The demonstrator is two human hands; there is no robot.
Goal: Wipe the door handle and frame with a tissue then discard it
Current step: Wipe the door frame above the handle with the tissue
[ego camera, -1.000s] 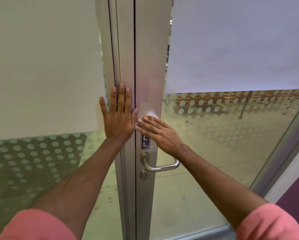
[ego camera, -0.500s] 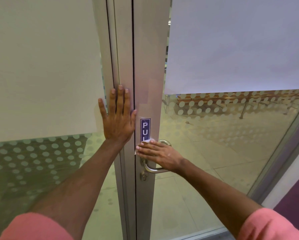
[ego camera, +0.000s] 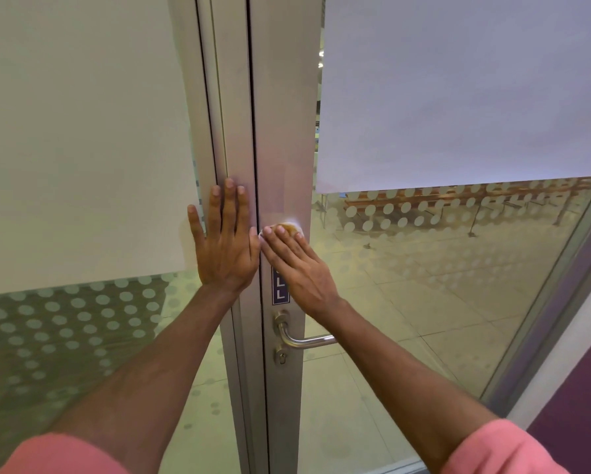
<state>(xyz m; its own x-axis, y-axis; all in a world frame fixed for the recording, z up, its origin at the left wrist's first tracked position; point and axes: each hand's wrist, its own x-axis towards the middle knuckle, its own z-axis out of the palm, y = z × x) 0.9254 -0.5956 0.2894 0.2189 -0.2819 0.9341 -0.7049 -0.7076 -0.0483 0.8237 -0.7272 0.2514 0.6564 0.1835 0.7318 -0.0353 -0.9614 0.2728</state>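
Observation:
A grey metal door frame (ego camera: 284, 138) runs up the middle of the head view. My right hand (ego camera: 296, 265) lies flat on it and presses a white tissue (ego camera: 296, 226) against the metal; only the tissue's edge shows past my fingertips. The hand covers the top of a purple "PULL" sticker (ego camera: 280, 293). Below it the steel lever handle (ego camera: 299, 340) sticks out to the right, untouched, partly behind my forearm. My left hand (ego camera: 224, 244) rests flat, fingers spread, on the neighbouring frame post and glass, left of the door gap.
Frosted, dotted glass panels (ego camera: 82, 165) stand on both sides of the frame. Through the right pane I see a tiled floor and benches (ego camera: 458, 200). A purple wall (ego camera: 581, 405) and a second frame post (ego camera: 554, 323) close the right side.
My right hand with the tissue slid down the frame to the handle, then back up above the sticker. My left hand has stayed in place.

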